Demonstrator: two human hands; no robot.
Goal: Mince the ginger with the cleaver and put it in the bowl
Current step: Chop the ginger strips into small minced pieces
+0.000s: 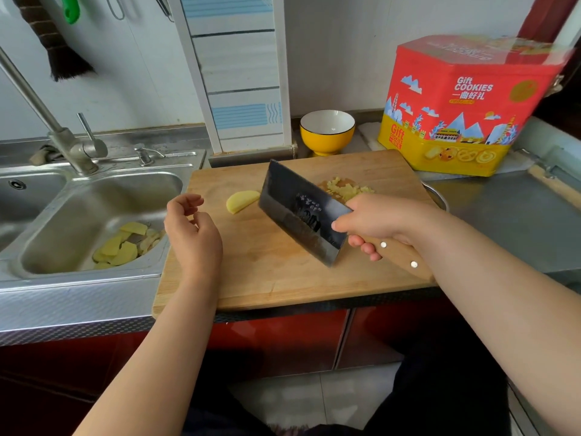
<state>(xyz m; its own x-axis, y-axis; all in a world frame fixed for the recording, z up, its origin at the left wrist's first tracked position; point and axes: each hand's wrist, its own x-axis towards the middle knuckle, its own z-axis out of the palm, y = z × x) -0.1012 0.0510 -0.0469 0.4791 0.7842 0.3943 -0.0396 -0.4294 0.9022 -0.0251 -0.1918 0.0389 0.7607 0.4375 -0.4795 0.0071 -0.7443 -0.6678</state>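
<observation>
minced ginger (pixel 345 188) partly behind cleaver (pixel 301 212), cookie tin (pixel 465 105) lid blurred

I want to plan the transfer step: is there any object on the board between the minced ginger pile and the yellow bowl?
Nothing visible blocks it. The minced ginger lies on the cutting board, the yellow bowl stands just beyond the far edge, with bare board between. The cleaver in the right hand is on the near side.

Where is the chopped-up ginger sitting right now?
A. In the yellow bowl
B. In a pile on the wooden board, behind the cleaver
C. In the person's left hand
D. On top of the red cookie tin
B: the minced ginger lies heaped on the cutting board just beyond the cleaver; the yellow bowl looks empty.
</observation>
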